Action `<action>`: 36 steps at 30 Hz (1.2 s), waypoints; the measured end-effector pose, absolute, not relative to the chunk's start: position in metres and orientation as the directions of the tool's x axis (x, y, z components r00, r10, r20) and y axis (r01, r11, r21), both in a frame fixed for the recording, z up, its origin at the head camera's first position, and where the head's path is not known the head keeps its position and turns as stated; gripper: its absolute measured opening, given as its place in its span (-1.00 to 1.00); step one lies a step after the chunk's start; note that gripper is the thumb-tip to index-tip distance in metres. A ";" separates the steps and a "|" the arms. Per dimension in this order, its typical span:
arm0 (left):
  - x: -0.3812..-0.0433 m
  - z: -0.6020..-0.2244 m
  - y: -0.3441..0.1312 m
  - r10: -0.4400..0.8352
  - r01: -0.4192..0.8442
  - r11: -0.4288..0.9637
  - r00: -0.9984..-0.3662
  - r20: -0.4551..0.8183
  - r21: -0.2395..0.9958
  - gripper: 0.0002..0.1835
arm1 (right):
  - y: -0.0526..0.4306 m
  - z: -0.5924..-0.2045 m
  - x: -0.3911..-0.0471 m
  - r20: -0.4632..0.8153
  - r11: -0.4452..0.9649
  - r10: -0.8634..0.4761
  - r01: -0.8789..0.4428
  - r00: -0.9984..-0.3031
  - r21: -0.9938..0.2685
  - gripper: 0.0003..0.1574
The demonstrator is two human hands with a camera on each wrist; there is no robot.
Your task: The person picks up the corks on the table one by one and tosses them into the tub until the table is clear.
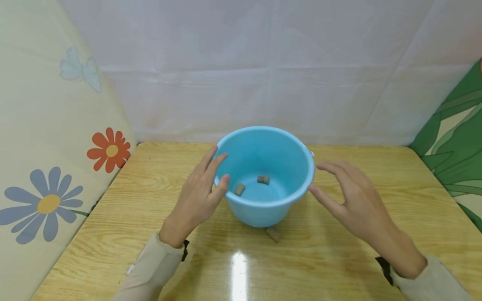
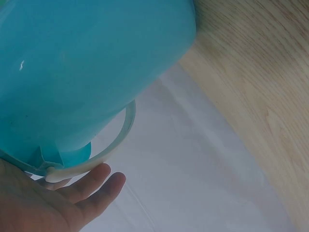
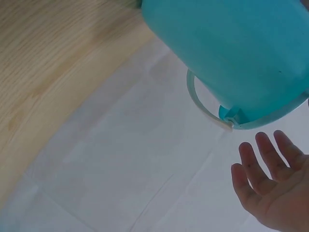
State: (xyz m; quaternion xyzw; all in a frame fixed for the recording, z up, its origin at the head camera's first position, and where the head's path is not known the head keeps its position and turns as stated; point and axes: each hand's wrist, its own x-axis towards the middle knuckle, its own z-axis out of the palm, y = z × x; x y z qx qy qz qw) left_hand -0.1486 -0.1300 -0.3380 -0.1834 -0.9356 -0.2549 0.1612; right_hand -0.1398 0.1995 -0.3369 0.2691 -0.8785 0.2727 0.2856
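A light blue plastic bucket (image 1: 260,215) stands on the wooden table, its mouth facing up toward me. Two small brown cork-like cylinders, one at the left (image 1: 239,189) and one nearer the middle (image 1: 263,179), lie inside it. A third brown cylinder (image 1: 273,234) is on the table against the bucket's near base. My left hand (image 1: 197,190) is at the left rim with spread fingers; in the left wrist view the fingertips meet the pale handle (image 2: 116,140) near its hinge. My right hand (image 1: 354,198) has its fingers spread beside the right rim, with a gap showing in the right wrist view.
The wooden table (image 1: 124,234) ends at a white cloth backdrop (image 1: 211,92). A flower-printed panel (image 1: 37,125) stands on the left and a green leaf-printed panel (image 1: 459,142) on the right. A bright reflection lies on the near tabletop.
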 end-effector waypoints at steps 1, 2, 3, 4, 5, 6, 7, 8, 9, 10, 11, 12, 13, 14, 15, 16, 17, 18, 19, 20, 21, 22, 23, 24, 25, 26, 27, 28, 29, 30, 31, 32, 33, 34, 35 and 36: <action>-0.149 -0.338 -0.130 0.260 0.425 0.803 -0.881 0.396 0.418 -0.41 | 0.200 -0.338 -0.139 0.646 0.710 -0.315 -0.625 -0.695 -0.326 -0.38; -0.149 -0.338 -0.130 0.260 0.425 0.802 -0.880 0.396 0.419 -0.41 | 0.201 -0.339 -0.138 0.645 0.712 -0.315 -0.623 -0.696 -0.325 -0.38; -0.149 -0.338 -0.130 0.260 0.426 0.802 -0.881 0.396 0.420 -0.41 | 0.201 -0.340 -0.137 0.643 0.714 -0.315 -0.621 -0.698 -0.325 -0.39; -0.148 -0.338 -0.130 0.260 0.426 0.801 -0.880 0.397 0.420 -0.41 | 0.202 -0.341 -0.136 0.641 0.715 -0.315 -0.619 -0.700 -0.324 -0.39; -0.148 -0.338 -0.130 0.260 0.426 0.801 -0.881 0.396 0.421 -0.41 | 0.202 -0.342 -0.136 0.640 0.714 -0.316 -0.620 -0.700 -0.324 -0.38; -0.148 -0.338 -0.130 0.260 0.426 0.801 -0.881 0.396 0.422 -0.41 | 0.203 -0.343 -0.135 0.639 0.715 -0.317 -0.619 -0.701 -0.325 -0.38; -0.148 -0.338 -0.130 0.259 0.424 0.801 -0.881 0.395 0.423 -0.41 | 0.203 -0.344 -0.134 0.637 0.715 -0.318 -0.619 -0.703 -0.326 -0.38; -0.148 -0.338 -0.130 0.259 0.424 0.801 -0.882 0.394 0.423 -0.41 | 0.203 -0.345 -0.134 0.634 0.715 -0.319 -0.618 -0.704 -0.327 -0.38; -0.148 -0.338 -0.130 0.259 0.424 0.801 -0.882 0.394 0.423 -0.41 | 0.203 -0.346 -0.133 0.629 0.717 -0.318 -0.614 -0.709 -0.330 -0.38; -0.148 -0.338 -0.130 0.259 0.424 0.801 -0.882 0.394 0.422 -0.41 | 0.203 -0.347 -0.132 0.623 0.719 -0.316 -0.609 -0.716 -0.334 -0.38; -0.148 -0.338 -0.130 0.258 0.423 0.802 -0.882 0.393 0.423 -0.41 | 0.203 -0.348 -0.131 0.617 0.722 -0.315 -0.603 -0.722 -0.338 -0.38; -0.148 -0.338 -0.130 0.258 0.423 0.802 -0.882 0.394 0.422 -0.41 | 0.203 -0.349 -0.131 0.610 0.725 -0.312 -0.598 -0.729 -0.343 -0.39; -0.148 -0.338 -0.130 0.259 0.423 0.802 -0.882 0.393 0.421 -0.41 | 0.203 -0.350 -0.130 0.602 0.727 -0.311 -0.592 -0.736 -0.348 -0.39; -0.148 -0.338 -0.130 0.259 0.423 0.802 -0.882 0.394 0.421 -0.41 | 0.202 -0.351 -0.129 0.595 0.730 -0.310 -0.586 -0.742 -0.351 -0.39; -0.148 -0.338 -0.130 0.259 0.424 0.802 -0.882 0.395 0.420 -0.41 | 0.202 -0.352 -0.128 0.589 0.733 -0.308 -0.581 -0.747 -0.354 -0.38; -0.148 -0.338 -0.130 0.259 0.424 0.802 -0.881 0.396 0.420 -0.41 | 0.202 -0.353 -0.128 0.585 0.735 -0.308 -0.579 -0.750 -0.354 -0.38; -0.148 -0.338 -0.130 0.260 0.425 0.802 -0.880 0.397 0.419 -0.41 | 0.202 -0.354 -0.127 0.584 0.735 -0.311 -0.579 -0.750 -0.353 -0.39; -0.148 -0.338 -0.130 0.260 0.426 0.802 -0.880 0.397 0.418 -0.41 | 0.202 -0.356 -0.127 0.583 0.736 -0.314 -0.580 -0.750 -0.350 -0.39; -0.148 -0.338 -0.130 0.261 0.427 0.802 -0.879 0.399 0.417 -0.41 | 0.202 -0.357 -0.127 0.583 0.735 -0.318 -0.582 -0.748 -0.346 -0.39; -0.149 -0.338 -0.130 0.261 0.427 0.802 -0.879 0.399 0.417 -0.41 | 0.202 -0.359 -0.126 0.585 0.733 -0.322 -0.587 -0.744 -0.342 -0.40; -0.149 -0.338 -0.130 0.261 0.427 0.802 -0.879 0.398 0.418 -0.42 | 0.202 -0.360 -0.126 0.584 0.733 -0.327 -0.589 -0.743 -0.339 -0.40; -0.149 -0.338 -0.130 0.261 0.427 0.801 -0.880 0.397 0.419 -0.42 | 0.201 -0.362 -0.126 0.583 0.735 -0.329 -0.590 -0.742 -0.335 -0.41; -0.149 -0.338 -0.131 0.261 0.426 0.801 -0.881 0.395 0.421 -0.42 | 0.201 -0.364 -0.126 0.584 0.735 -0.333 -0.591 -0.741 -0.331 -0.42; -0.149 -0.338 -0.131 0.261 0.425 0.801 -0.882 0.393 0.422 -0.42 | 0.201 -0.366 -0.125 0.581 0.736 -0.337 -0.592 -0.741 -0.329 -0.43; -0.149 -0.339 -0.131 0.260 0.425 0.800 -0.882 0.393 0.423 -0.42 | 0.200 -0.367 -0.125 0.578 0.738 -0.340 -0.592 -0.742 -0.326 -0.44; -0.149 -0.339 -0.131 0.260 0.424 0.800 -0.883 0.391 0.425 -0.42 | 0.199 -0.368 -0.125 0.572 0.741 -0.343 -0.589 -0.745 -0.323 -0.45; -0.149 -0.339 -0.131 0.260 0.424 0.799 -0.883 0.391 0.426 -0.42 | 0.199 -0.369 -0.125 0.566 0.745 -0.345 -0.585 -0.749 -0.320 -0.46; -0.149 -0.339 -0.131 0.260 0.423 0.799 -0.884 0.390 0.427 -0.42 | 0.198 -0.370 -0.125 0.563 0.746 -0.348 -0.585 -0.750 -0.317 -0.47; -0.149 -0.339 -0.131 0.260 0.423 0.800 -0.884 0.390 0.426 -0.42 | 0.198 -0.371 -0.125 0.561 0.746 -0.353 -0.587 -0.749 -0.314 -0.48; -0.149 -0.339 -0.131 0.260 0.423 0.800 -0.883 0.390 0.426 -0.42 | 0.198 -0.372 -0.125 0.558 0.747 -0.357 -0.588 -0.749 -0.310 -0.48; -0.149 -0.339 -0.131 0.259 0.422 0.800 -0.884 0.390 0.426 -0.42 | 0.198 -0.372 -0.125 0.557 0.748 -0.359 -0.588 -0.748 -0.307 -0.49; -0.149 -0.339 -0.131 0.258 0.421 0.801 -0.884 0.389 0.426 -0.42 | 0.197 -0.373 -0.125 0.557 0.749 -0.361 -0.589 -0.748 -0.305 -0.50; -0.149 -0.338 -0.131 0.258 0.421 0.801 -0.884 0.389 0.425 -0.42 | 0.197 -0.374 -0.125 0.557 0.750 -0.363 -0.589 -0.747 -0.302 -0.51; -0.149 -0.338 -0.130 0.258 0.421 0.803 -0.884 0.389 0.423 -0.42 | 0.197 -0.374 -0.125 0.556 0.751 -0.364 -0.589 -0.747 -0.300 -0.51; -0.148 -0.338 -0.130 0.258 0.420 0.804 -0.884 0.389 0.421 -0.42 | 0.197 -0.375 -0.125 0.556 0.752 -0.363 -0.587 -0.748 -0.299 -0.52; -0.148 -0.338 -0.130 0.259 0.420 0.805 -0.884 0.389 0.420 -0.42 | 0.197 -0.376 -0.125 0.553 0.754 -0.362 -0.585 -0.750 -0.300 -0.53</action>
